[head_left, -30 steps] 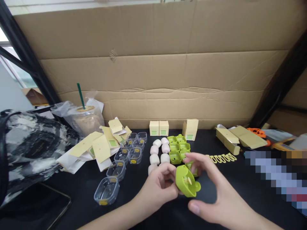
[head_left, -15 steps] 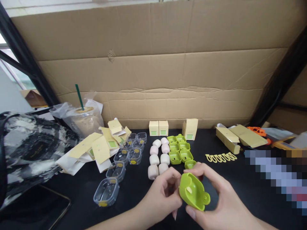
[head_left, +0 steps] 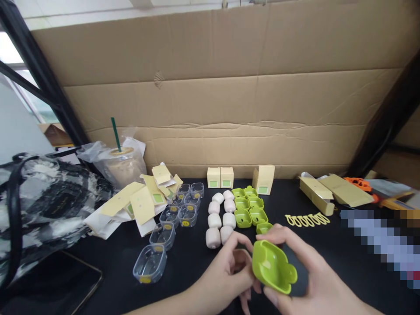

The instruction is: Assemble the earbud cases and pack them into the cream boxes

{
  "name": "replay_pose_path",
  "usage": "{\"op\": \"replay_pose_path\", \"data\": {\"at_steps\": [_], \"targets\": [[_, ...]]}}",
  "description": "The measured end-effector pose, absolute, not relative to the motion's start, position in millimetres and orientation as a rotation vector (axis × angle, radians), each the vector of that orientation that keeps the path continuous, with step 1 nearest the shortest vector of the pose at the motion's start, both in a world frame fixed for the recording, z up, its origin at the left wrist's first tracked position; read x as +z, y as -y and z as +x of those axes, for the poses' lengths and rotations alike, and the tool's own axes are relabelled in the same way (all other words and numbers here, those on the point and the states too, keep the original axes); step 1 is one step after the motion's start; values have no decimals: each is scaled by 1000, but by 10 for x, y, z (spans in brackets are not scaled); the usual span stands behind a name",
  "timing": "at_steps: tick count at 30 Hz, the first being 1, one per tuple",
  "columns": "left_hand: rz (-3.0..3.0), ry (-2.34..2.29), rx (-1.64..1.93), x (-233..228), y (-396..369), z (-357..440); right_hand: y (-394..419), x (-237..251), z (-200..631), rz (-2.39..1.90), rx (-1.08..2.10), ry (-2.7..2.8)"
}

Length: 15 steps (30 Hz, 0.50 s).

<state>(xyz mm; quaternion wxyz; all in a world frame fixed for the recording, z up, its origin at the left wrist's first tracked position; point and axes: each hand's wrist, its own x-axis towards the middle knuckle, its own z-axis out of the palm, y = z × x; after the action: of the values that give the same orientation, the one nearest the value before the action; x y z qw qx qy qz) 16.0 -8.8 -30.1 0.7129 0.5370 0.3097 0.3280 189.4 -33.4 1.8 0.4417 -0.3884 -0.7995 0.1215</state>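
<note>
**A loose pinch on a slick shell, right above tidy rows**

The lime-green, frog-shaped silicone shell [head_left: 274, 267] sat tilted in mid-air, low and near the front edge of the black table [head_left: 328, 258], its hollow side turned up toward the camera. The right hand [head_left: 311, 280] gripped it from the far side and below, thumb under the lower rim and a finger curved over the top. The left hand [head_left: 229, 267] was curled loosely with its fingertips at the shell's left edge; whether it pinched the edge or only touched it could not be told.

The likeliest slip, as I judged it, was the soft shell flexing or popping out of so shallow a hold. It would then drop onto the table just in front of the two rows of matching green shells [head_left: 249, 209] and the pale pink rounded blocks [head_left: 219, 218], and could knock those out of line. A sideways jerk of the left forearm could also catch the clear plastic square cases [head_left: 150, 268] lying near it.

Both forearms entered from the bottom edge and converged, wrists raised off the table, palms turned inward toward each other.
</note>
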Motion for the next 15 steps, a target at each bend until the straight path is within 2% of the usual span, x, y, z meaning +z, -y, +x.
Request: {"op": "replay_pose_path", "data": {"at_steps": [8, 15], "targets": [[1015, -453, 635, -191, 99, 62, 274, 195, 1905, -987, 164, 2169], [745, -438, 496, -333, 171, 139, 139, 247, 1957, -1016, 617, 2282]]}}
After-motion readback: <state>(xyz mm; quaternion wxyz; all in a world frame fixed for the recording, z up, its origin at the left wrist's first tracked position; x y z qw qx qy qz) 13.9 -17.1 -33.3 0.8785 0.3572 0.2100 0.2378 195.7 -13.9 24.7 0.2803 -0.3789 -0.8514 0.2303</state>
